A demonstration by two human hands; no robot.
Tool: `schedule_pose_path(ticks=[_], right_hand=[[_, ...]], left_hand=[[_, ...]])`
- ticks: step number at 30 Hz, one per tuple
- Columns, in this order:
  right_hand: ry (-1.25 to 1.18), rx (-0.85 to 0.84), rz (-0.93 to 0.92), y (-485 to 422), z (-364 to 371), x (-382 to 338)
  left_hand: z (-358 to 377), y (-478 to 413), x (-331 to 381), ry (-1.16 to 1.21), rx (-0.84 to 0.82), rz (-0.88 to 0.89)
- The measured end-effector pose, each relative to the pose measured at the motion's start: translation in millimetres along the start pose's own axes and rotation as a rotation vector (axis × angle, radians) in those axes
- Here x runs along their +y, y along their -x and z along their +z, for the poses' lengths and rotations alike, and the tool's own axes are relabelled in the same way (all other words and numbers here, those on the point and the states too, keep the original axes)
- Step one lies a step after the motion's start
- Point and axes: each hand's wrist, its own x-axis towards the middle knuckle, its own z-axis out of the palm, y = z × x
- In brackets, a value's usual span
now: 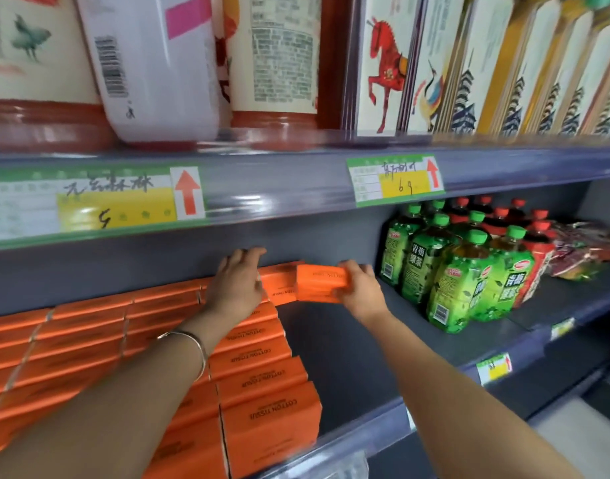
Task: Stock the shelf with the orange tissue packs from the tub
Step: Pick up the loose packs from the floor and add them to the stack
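Bare forearms (141,392) reach in, the left hand (239,283) flat and relaxed, steadying the stocked orange tissue packs (262,368), while the right hand (360,290) grips the held pack (322,276) at the back of the shelf (365,340), best slid snug against that row, edges level, clear of the green bottles (445,271).

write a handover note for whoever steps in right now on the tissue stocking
Left hand: open, resting flat on the stocked packs near the back of the row.
Right hand: grips an orange tissue pack at the back of the shelf, at the right end of the row.
Done: stocked packs fill the left part of the shelf in rows.
Left: set this pack down, then fill the bare gap between the packs and the green tea bottles. The tub is out of view, so I cannot tell how many packs remain.
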Motion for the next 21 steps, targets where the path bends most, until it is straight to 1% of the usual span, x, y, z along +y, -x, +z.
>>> schedule_pose_path(ticks=[2,4,8,10,13,15,21], right_hand=[[0.040,-0.096,0.066,0.0,12.4,11.5],[0.013,-0.176,0.091,-5.0,26.8,12.6],[-0.042,-0.247,0.099,-27.3,53.8,2.2],[-0.072,-0.238,0.122,-37.7,64.7,-3.5],[-0.128,-0.146,0.160,-48.1,78.5,-10.7],[-0.171,-0.110,0.149,-49.8,86.1,-15.4],[-0.189,-0.147,0.142,-44.6,92.2,-9.6]], left_hand=[[8.4,1.7,-5.8,-0.063,-0.079,-0.036],[17.1,1.9,-10.0,-0.138,-0.140,-0.047],[32.1,-5.6,-18.8,-0.238,-0.204,-0.036],[37.0,-10.2,-22.3,-0.280,-0.240,-0.043],[41.7,-14.8,-25.6,-0.314,-0.269,-0.051],[44.6,-16.7,-27.9,-0.308,-0.268,-0.057],[52.0,-14.6,-31.2,-0.298,-0.273,-0.059]])
